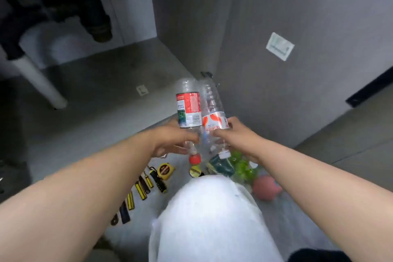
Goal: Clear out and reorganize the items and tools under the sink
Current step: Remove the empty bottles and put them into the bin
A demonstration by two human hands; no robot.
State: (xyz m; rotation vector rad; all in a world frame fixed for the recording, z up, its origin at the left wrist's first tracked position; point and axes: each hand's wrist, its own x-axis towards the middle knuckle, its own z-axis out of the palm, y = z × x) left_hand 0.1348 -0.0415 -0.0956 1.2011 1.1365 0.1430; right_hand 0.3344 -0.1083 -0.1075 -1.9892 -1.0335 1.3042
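Observation:
I hold two clear plastic bottles side by side, bases pointing away and caps toward me. My left hand (170,140) grips the bottle with the red and white label (188,108), which has a red cap. My right hand (238,134) grips the bottle with the orange and white label (213,112), which has a white cap. Both bottles hang in the air in front of the open cabinet floor (102,83).
On the floor below lie a row of yellow-and-black tools (144,187), a tape measure (166,170), a round yellow tin (195,171), a dark green packet (221,166), green plastic (244,168) and a pink object (266,187). A white pipe (40,81) slants at left. The grey cabinet door (297,59) stands open at right.

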